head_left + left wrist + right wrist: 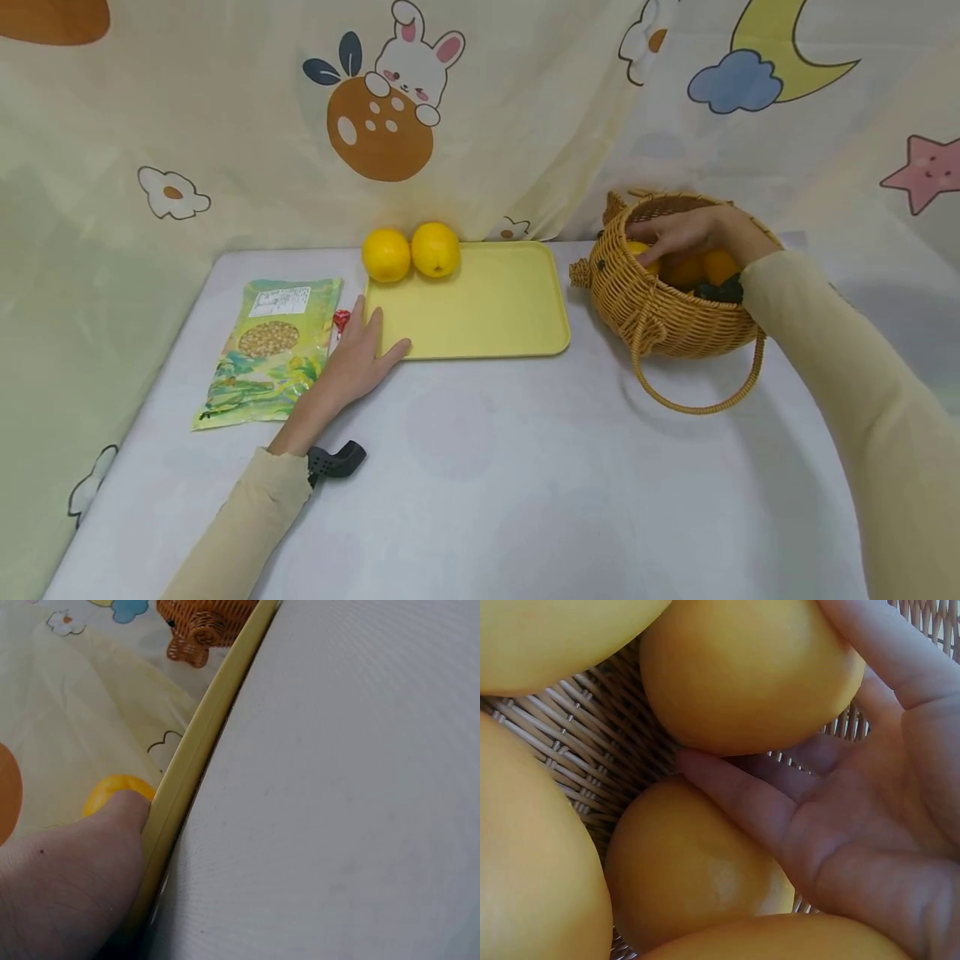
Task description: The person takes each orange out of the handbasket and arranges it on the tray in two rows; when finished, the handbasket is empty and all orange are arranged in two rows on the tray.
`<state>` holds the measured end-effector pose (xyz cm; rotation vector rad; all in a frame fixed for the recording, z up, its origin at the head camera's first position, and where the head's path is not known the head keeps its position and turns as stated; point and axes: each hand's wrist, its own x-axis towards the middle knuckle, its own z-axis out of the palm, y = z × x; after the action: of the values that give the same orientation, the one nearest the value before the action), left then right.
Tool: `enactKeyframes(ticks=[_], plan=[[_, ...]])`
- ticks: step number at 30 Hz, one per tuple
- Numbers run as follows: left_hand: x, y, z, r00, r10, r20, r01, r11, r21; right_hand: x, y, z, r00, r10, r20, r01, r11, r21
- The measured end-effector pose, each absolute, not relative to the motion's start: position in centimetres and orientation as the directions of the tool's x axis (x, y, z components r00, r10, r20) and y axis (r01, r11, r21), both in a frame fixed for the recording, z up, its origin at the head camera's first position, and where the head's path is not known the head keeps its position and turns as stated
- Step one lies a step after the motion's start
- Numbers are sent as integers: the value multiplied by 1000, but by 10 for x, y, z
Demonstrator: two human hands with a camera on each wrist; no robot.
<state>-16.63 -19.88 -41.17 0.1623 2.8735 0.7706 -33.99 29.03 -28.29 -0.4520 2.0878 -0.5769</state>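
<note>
My left hand rests at the near left corner of a yellow tray, fingers spread along its left side and thumb at the front edge. Two oranges sit side by side in the tray's far left corner. Inside a wicker basket at the right, my right hand holds an orange, the thumb on one side and fingers beneath it. More oranges lie around that hand in the basket. In the left wrist view, the left thumb touches the tray rim.
A green and yellow bag of grains or beans lies left of the tray, by a small red item. The basket's handle hangs down toward the front. A printed cloth hangs behind the white table.
</note>
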Motion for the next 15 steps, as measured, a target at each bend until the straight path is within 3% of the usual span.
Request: enactKeyframes(ticks=[6, 15], plan=[[-166, -198, -411, -979, 151, -134, 63, 859, 508, -339, 292, -281, -539, -514, -667, -130, 833, -537], [-165, -197, -410, -981, 151, -124, 69, 860, 505, -332, 292, -272, -600, -517, -611, -151, 823, -548]])
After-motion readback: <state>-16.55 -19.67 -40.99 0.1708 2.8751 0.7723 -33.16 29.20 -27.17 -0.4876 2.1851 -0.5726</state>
